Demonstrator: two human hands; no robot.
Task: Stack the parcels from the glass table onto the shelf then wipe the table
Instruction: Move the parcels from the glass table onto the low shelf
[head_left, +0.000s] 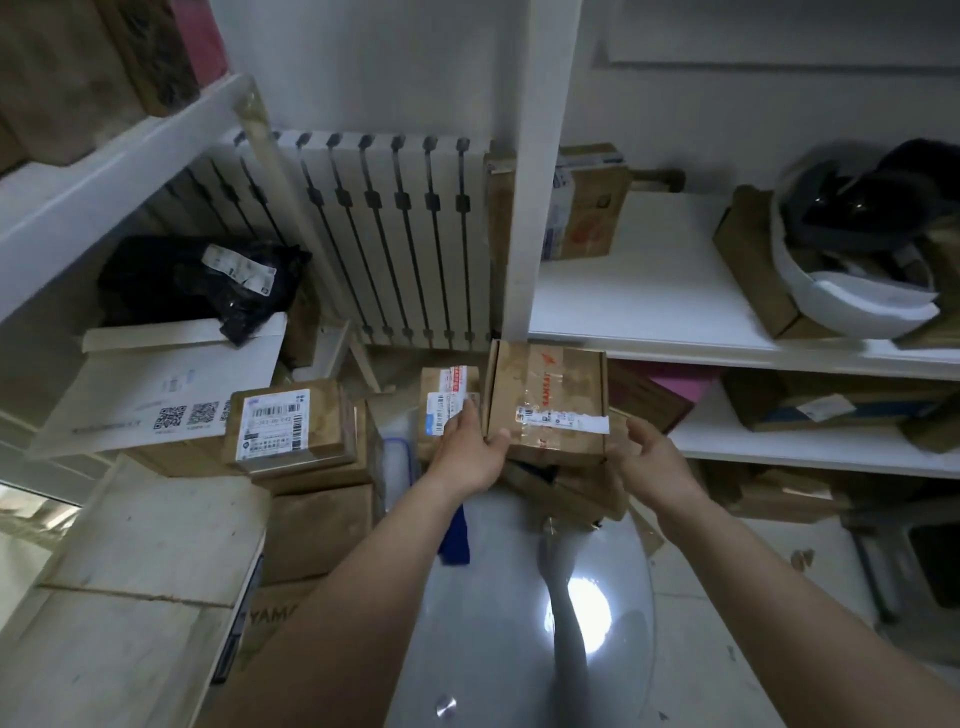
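Head view, looking down across the glass table (493, 639). At the table's far edge, a taped brown parcel (548, 400), apparently resting on top of lower boxes (566, 486). Gripped on its left edge by the left hand (470, 452): thumb on the near face, fingers pushed in behind, between it and a smaller labelled parcel (448, 402). Right hand (652, 460) just beside the lower right corner, fingers half curled, thumb apart; impossible to tell whether touching the cardboard. Probably approached from both sides to keep the box level during the lift. Beyond the table to the right, the white shelf (649, 301), with bare board, likely the destination. On the table's left part, beside the left forearm, something blue (456, 538), perhaps the wiping cloth.
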